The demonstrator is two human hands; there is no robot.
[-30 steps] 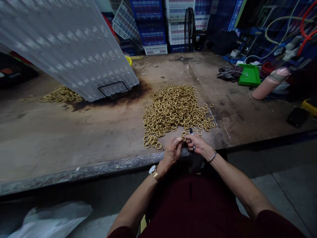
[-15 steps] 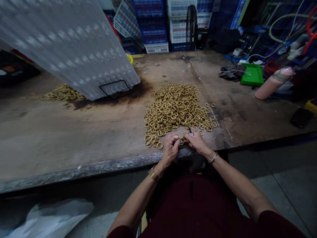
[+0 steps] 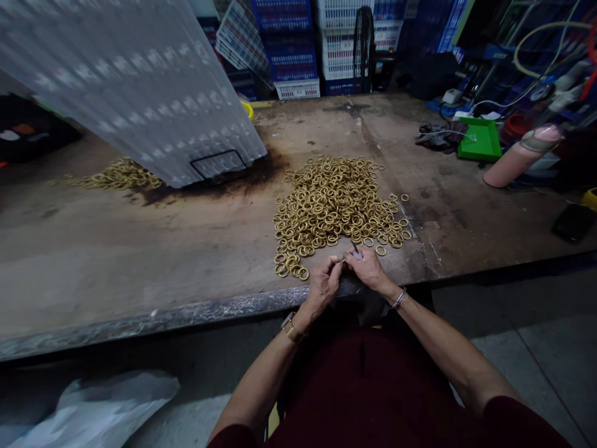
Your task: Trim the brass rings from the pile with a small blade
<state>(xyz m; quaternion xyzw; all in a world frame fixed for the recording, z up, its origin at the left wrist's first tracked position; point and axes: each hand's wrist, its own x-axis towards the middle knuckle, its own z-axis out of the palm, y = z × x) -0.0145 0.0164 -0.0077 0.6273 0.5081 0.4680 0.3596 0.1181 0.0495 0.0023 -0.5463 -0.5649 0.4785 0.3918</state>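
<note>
At the table's front edge, my left hand (image 3: 325, 281) is closed in a pinch, with a brass-coloured ring (image 3: 344, 264) at its fingertips, mostly hidden by the fingers. My right hand (image 3: 368, 269) meets it there, wrapped round a small tool (image 3: 357, 252) with a pale grey body and a thin dark tip pointing up and away; its exact kind cannot be made out. Just beyond both hands spreads a big heap of brass-coloured rings (image 3: 333, 199). A few loose rings (image 3: 291, 271) lie to the left of my left hand.
A tall stack of translucent ribbed plastic (image 3: 153, 93) stands on the wooden table (image 3: 140, 249), beside a smaller ring pile (image 3: 119, 174). A green tray (image 3: 480, 140), a pinkish cylinder (image 3: 520, 158) and a black object (image 3: 573, 223) are at the right. Crates (image 3: 289, 56) rise behind.
My hands have drawn closer together at the fingertips, and the ring between them shows less. The tool's dark tip has tilted to the left. The whole view has shifted slightly.
</note>
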